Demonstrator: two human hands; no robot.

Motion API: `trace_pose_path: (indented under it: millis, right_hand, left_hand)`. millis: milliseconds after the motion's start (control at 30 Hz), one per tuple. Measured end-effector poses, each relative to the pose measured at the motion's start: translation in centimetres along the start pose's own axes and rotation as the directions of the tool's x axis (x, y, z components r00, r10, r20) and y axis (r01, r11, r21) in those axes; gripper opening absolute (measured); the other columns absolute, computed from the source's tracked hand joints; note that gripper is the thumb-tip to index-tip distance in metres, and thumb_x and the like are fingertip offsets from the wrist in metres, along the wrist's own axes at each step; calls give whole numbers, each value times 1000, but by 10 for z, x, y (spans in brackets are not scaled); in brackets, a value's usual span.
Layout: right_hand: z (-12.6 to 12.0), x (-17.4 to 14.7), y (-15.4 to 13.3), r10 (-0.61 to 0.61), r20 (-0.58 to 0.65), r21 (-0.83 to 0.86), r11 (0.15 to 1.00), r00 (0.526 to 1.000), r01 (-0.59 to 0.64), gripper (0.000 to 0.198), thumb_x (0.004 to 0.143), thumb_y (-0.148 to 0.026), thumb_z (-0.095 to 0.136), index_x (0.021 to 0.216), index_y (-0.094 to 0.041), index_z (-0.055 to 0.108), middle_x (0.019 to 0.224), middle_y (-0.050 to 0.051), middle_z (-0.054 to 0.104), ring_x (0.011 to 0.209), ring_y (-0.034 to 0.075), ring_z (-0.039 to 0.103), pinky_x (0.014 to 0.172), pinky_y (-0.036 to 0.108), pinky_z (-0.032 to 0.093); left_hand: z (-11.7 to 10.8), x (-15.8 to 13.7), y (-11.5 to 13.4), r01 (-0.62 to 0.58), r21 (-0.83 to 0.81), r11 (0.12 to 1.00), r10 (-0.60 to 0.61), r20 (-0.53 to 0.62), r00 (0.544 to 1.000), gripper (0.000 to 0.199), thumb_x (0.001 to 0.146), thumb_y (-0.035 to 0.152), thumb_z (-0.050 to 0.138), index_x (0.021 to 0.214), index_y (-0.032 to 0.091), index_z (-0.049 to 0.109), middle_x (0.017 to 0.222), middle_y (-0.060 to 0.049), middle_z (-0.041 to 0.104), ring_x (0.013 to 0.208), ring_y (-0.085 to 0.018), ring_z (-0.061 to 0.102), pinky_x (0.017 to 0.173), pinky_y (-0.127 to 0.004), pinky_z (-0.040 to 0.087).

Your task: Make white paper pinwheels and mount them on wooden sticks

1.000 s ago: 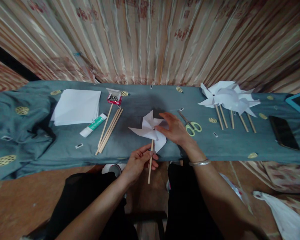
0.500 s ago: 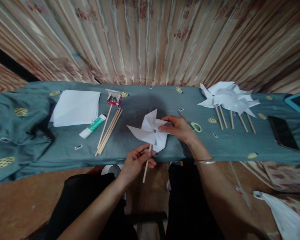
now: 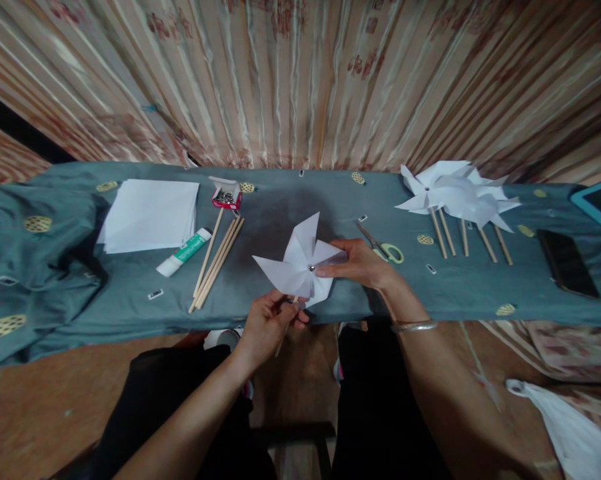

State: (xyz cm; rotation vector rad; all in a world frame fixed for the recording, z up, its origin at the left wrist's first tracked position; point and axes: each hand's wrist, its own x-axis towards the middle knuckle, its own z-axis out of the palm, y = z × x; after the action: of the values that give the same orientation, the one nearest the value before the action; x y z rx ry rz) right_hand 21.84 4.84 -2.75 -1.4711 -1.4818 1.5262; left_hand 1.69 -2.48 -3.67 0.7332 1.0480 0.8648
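Note:
A white paper pinwheel (image 3: 300, 257) with a shiny pin at its centre is held over the front edge of the cloth-covered table. My left hand (image 3: 273, 323) is closed round its wooden stick (image 3: 279, 347), just below the paper. At the right side, my right hand (image 3: 357, 262) pinches a paper blade, its thumb beside the central pin. A pair of scissors (image 3: 387, 251) with pale green handles lies just beyond my right hand. Several loose wooden sticks (image 3: 215, 270) rest to the left of the pinwheel.
On the left lie a stack of white paper (image 3: 153, 215), a green-and-white glue tube (image 3: 184, 252) and a small red box (image 3: 227, 195) of pins. Several finished pinwheels (image 3: 455, 193) lie at the right, near a black phone (image 3: 567, 262) and a blue-edged device (image 3: 600, 202).
The pinwheel's blades have turned slightly and its head has tilted. My right thumb has moved down toward the central pin. The left hand stays on the stick, which now slants more.

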Motion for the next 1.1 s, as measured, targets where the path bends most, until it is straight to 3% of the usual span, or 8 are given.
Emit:
trace_pose_path:
  millis: [233,433,833,1100]
  right_hand:
    - [-7,-8,-5,-173,4,-205,964,985,170,46,60,-52,80,85,-15,69,76,1,65,67,14,55,59,26,41]
    - [-1,-12,-12,-163,-89,-486,868,983,100,39,60,-50,80,73,-15,69,60,-3,57,57,11,47,51,22,31]
    - [5,-14,1,-193,27,-135,972,981,195,33,69,-38,76,94,-17,75,81,1,74,71,17,65,65,27,50]
    - [10,-23,-6,-219,-72,-206,958,973,201,27,71,-34,74,94,-20,75,92,3,77,82,22,68,73,31,52]
  left_hand:
    - [1,2,0,22,2,1000,-22,-17,1000,34,56,38,81,73,13,66,57,0,66,51,-11,60,53,-22,50]
    - [3,3,-3,19,23,1000,-19,-9,1000,33,58,38,80,74,14,65,56,1,65,52,-11,60,53,-22,50]
    - [1,4,-7,-26,56,998,24,29,999,26,61,36,76,69,14,63,60,-1,66,54,-12,60,58,-26,52]
    - [0,1,-1,-40,65,997,39,19,999,24,65,36,74,69,13,66,61,-3,67,55,-13,59,60,-26,51]
